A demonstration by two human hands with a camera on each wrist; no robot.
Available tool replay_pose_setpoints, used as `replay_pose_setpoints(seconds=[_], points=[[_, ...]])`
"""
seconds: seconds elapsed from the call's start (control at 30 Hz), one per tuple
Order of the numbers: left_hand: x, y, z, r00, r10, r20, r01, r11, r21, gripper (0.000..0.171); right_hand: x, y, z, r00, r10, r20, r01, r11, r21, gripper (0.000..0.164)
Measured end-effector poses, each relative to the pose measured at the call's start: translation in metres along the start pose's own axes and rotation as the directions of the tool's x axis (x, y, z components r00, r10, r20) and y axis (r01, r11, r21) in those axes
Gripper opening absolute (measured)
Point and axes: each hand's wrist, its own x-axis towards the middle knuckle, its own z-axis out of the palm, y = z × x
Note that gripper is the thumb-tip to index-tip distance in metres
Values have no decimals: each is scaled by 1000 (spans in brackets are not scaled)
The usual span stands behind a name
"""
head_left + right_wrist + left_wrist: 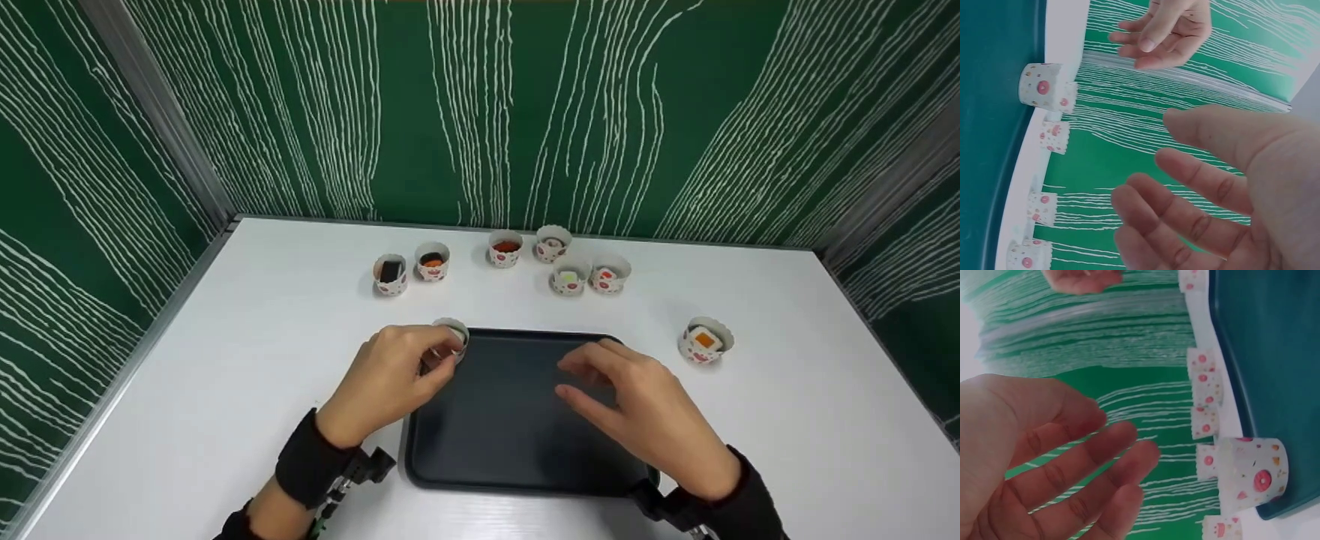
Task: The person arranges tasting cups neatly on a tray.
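Observation:
My left hand (394, 375) hovers over the far left corner of the dark tray (510, 420), its fingers loosely bent. Partly hidden behind those fingertips in the head view is a small paper cup (459, 330). The left wrist view shows this cup (1255, 475), white with printed pink doughnuts, upright at the tray's corner and apart from the fingers. Above the tray's right half is my right hand (637, 397), fingers relaxed and slightly spread, nothing held. Both palms face inward.
Behind the tray stand more paper cups with small coloured pieces inside: two at the left (390, 276), several in the middle (568, 277). Another cup (705, 341) with a white and orange piece stands right of the tray. Green walls (405, 112) with white lines enclose the white table (787, 420).

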Motion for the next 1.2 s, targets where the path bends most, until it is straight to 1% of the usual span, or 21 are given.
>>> replay_pose_setpoints(seconds=[0.07, 0.17, 0.33, 0.4, 0.43, 0.53, 0.63, 0.73, 0.8, 0.9, 0.97, 1.1, 1.2], points=[[-1, 4, 3, 1000, 17, 3, -17, 1000, -4, 9, -1, -1, -2, 1000, -1, -12, 1, 1000, 0, 22], [-3, 13, 8, 998, 68, 18, -67, 998, -14, 8, -2, -2, -5, 1000, -1, -13, 1, 1000, -7, 21], [-5, 25, 17, 985, 163, 64, -161, 986, -30, 11, -1, -3, -8, 1000, -3, -12, 3, 1000, -11, 20], [-5, 27, 20, 982, 173, 71, -172, 985, -20, 13, -1, -3, -9, 1000, -5, -13, 5, 1000, -13, 20], [-4, 27, 21, 983, 169, 72, -168, 986, -15, 13, -2, -3, -10, 1000, -5, -11, 5, 1000, -13, 20], [-3, 25, 21, 987, 146, 69, -147, 989, 12, 15, -3, -3, -14, 1000, -8, -10, 8, 1000, -12, 20], [0, 23, 18, 989, 129, 68, -132, 990, 43, 18, -6, -4, -20, 1000, -2, -15, 2, 1000, -8, 22], [6, 19, 13, 992, 112, 56, -116, 990, 74, 21, -8, -4, -25, 1000, -1, -26, 1, 1000, -10, 22], [13, 14, 9, 996, 84, 41, -88, 992, 89, 23, -9, -4, -28, 999, -14, -38, 13, 1000, -16, 22], [25, 2, 2, 999, 21, 27, -24, 992, 123, 26, -11, -4, -31, 997, -43, -65, 41, 999, -28, 23], [34, -9, -4, 999, -27, 23, 24, 987, 156, 29, -11, -3, -33, 995, -56, -82, 53, 998, -36, 23], [48, -33, -11, 994, -112, 4, 108, 969, 220, 33, -12, -3, -36, 994, -57, -96, 52, 997, -48, 24], [55, -51, -14, 986, -166, -23, 166, 958, 234, 34, -13, -4, -37, 995, -46, -91, 42, 998, -46, 24]])
